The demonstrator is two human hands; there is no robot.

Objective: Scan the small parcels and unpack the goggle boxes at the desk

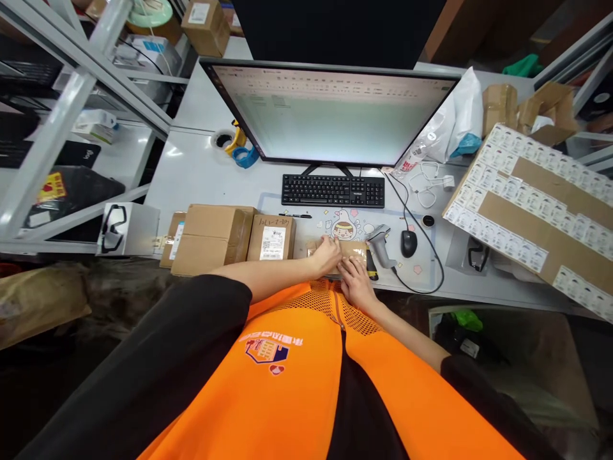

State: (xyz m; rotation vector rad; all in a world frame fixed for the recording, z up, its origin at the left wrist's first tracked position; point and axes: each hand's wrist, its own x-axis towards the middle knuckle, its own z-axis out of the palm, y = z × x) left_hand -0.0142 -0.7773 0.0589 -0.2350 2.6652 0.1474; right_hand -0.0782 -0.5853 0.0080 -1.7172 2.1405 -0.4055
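A small brown cardboard box [354,248], its top shiny with tape, lies at the front edge of the desk close to my body. My left hand [327,254] rests on its left part with the fingers bent and pressed together; what the fingertips pinch is too small to make out. On the near side of the same box lies my right hand [355,279], fingers stretched out over the top. Just right of the box sits a grey barcode scanner [380,246], with a black and yellow tool [371,265] partly showing between them.
A keyboard [332,191] stands below a large monitor [330,115]. Cardboard boxes [205,239] line the front left edge. A mouse [408,243] and scanner cable lie at right, beside a large cardboard sheet [541,211] covered with labels. Metal shelving [81,96] rises at left.
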